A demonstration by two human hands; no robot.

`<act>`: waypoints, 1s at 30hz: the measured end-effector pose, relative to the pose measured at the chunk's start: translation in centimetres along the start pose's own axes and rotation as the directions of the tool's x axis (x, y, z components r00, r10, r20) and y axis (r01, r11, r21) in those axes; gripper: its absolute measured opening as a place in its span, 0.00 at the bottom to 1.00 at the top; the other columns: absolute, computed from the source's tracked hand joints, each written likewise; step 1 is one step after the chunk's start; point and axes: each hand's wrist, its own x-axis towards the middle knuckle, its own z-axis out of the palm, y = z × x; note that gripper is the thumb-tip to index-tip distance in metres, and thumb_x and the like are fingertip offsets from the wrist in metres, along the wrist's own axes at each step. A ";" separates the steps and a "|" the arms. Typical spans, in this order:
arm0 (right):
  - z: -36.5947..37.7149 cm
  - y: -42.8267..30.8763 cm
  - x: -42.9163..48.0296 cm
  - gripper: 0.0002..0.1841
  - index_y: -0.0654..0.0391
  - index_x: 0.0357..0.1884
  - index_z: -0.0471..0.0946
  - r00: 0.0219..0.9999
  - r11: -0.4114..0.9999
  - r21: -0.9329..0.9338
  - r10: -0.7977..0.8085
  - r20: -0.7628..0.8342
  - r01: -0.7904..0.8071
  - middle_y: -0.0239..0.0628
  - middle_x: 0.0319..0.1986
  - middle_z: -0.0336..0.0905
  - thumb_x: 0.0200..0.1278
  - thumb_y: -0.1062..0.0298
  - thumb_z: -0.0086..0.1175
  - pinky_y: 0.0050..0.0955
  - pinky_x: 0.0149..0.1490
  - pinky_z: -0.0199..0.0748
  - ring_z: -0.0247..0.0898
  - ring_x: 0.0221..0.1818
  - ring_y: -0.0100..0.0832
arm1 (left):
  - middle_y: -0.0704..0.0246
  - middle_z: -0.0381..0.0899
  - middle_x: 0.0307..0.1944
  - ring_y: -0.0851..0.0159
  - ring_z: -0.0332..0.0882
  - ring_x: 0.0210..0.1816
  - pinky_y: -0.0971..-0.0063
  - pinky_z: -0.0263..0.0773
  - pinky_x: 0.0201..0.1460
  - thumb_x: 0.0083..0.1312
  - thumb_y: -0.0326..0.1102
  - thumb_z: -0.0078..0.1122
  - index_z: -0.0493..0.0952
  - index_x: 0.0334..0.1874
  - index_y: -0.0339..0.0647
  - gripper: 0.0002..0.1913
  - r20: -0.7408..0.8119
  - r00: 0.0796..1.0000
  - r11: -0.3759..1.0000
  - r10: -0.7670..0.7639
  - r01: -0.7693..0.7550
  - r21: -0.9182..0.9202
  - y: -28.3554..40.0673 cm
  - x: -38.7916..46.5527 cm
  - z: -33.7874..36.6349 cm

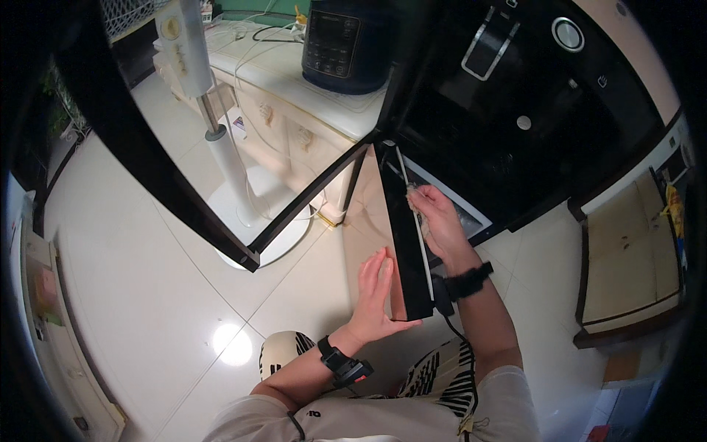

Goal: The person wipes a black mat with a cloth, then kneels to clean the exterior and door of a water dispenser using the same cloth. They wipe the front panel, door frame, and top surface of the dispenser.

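A tall black appliance (464, 138), apparently a water dispenser, stands before me with its narrow lower door (399, 232) swung out towards me. My left hand (378, 295) steadies this door, fingers flat on its glossy outer face and thumb along the near end. On the door's inner side, my right hand (439, 221) pinches a crumpled beige cloth (412, 198) against the pale strip (415, 221) along its edge. Behind my right hand shows part of the light-framed opening (442, 190); its inside is mostly hidden.
A black open frame (182, 193) juts out to the left at the appliance's hinge side. Beyond it stand a white fan pole (232, 171) on a round base (287, 237) and a cream cabinet (281, 124) bearing a dark electric cooker (348, 50). Another cabinet (629, 254) stands right.
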 end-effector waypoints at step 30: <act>-2.3 -0.6 -6.5 0.06 0.62 0.38 0.76 0.862 0.891 -0.144 0.454 0.224 -0.431 0.33 0.31 0.77 0.59 0.73 0.52 0.23 0.39 0.73 0.74 0.32 0.23 | 0.51 0.47 0.70 0.44 0.47 0.69 0.51 0.44 0.69 0.41 0.65 0.69 0.46 0.71 0.37 0.61 0.056 0.998 0.995 0.022 -0.027 0.100 -0.9 -0.5 -1.6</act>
